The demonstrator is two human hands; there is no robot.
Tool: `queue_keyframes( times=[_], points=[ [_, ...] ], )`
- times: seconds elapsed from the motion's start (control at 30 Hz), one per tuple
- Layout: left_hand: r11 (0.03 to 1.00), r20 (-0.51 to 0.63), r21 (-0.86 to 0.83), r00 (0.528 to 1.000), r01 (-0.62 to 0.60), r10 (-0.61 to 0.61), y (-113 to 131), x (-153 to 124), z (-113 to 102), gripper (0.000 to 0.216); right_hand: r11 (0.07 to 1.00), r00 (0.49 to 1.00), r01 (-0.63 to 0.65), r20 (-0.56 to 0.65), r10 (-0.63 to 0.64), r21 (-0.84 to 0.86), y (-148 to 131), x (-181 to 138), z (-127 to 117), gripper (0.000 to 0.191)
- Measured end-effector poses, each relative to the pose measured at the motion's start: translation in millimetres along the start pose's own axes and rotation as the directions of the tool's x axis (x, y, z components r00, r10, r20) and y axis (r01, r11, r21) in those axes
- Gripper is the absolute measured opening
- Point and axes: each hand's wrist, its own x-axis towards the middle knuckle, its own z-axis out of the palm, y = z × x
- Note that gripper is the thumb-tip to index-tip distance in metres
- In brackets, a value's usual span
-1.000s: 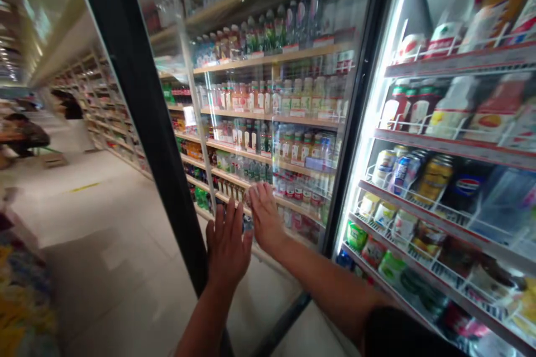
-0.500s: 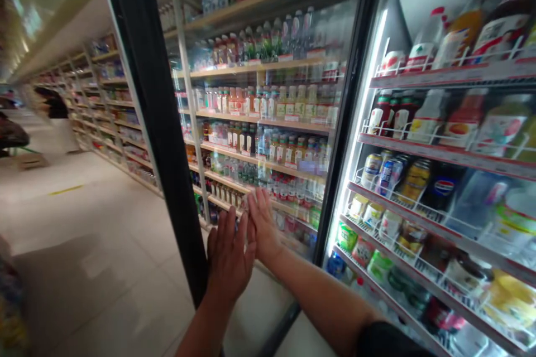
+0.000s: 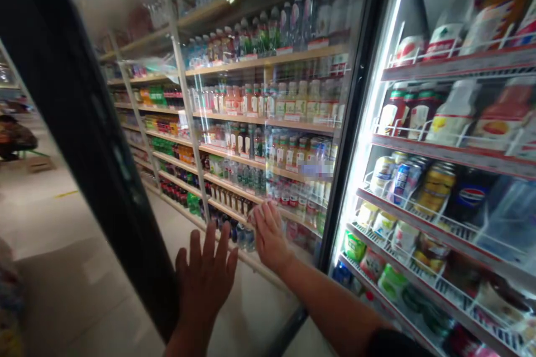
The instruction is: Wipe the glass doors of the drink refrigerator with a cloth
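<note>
Probably bracing glass door (image 3: 247,304)
Left hand (image 3: 206,273) splaying empty by door's left edge — right hand (image 3: 273,240) facing glass — can't tell its grip.

One brand can be read — Pepsi, on a dark drink pack (image 3: 472,195) — while the bottle labels (image 3: 498,127) and shelf-edge strips (image 3: 452,153) are too blurred.
</note>
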Motion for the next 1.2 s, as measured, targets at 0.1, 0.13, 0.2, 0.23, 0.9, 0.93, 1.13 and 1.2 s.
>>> queue_keyframes(
  times=[0.1, 0.13, 0.2, 0.23, 0.9, 0.93, 1.13, 1.2],
  points=[
    [0.999, 0.000, 0.043, 1.000, 0.007, -0.007, -4.4, -3.1, 13.2, 0.071, 0.999, 0.999, 0.037, 0.021, -0.037, -0.039, 13.5, -22.3, 7.6, 0.069],
    [0.999, 0.001, 0.045, 1.000, 0.009, -0.009, -6.0, -3.9, 16.5, 0.072, 0.998, 0.999, 0.041, 0.031, -0.040, -0.037, 17.1, -23.2, 7.9, 0.069],
    [0.999, -0.003, 0.044, 1.000, 0.011, -0.011, -9.2, -4.8, 21.6, 0.074, 0.999, 0.999, 0.022, 0.040, -0.021, -0.025, 24.9, -13.0, 5.2, 0.069],
    [0.999, -0.004, 0.047, 1.000, 0.014, -0.014, -10.8, -4.9, 23.6, 0.075, 1.000, 0.999, -0.005, 0.032, 0.005, -0.019, 29.7, -4.0, 3.0, 0.069],
    [0.988, -0.099, 0.154, 0.994, -0.029, 0.045, -33.5, 12.1, 58.5, 0.085, 0.914, 0.890, -0.399, -0.212, 0.405, 0.071, 174.9, 9.6, -11.2, 0.058],
    [0.986, -0.116, 0.159, 0.991, -0.048, 0.067, -35.8, 13.1, 61.3, 0.084, 0.894, 0.868, -0.441, -0.215, 0.447, 0.079, 181.7, -0.4, -9.8, 0.057],
    [0.983, -0.142, 0.170, 0.986, -0.062, 0.086, -45.5, 13.4, 75.9, 0.077, 0.795, 0.729, -0.598, -0.344, 0.592, 0.102, 236.8, 1.4, -25.3, 0.057],
    [0.984, -0.140, 0.171, 0.987, -0.055, 0.080, -46.8, 13.2, 79.3, 0.076, 0.813, 0.746, -0.576, -0.349, 0.566, 0.088, 247.8, 5.2, -29.9, 0.057]
  ],
)
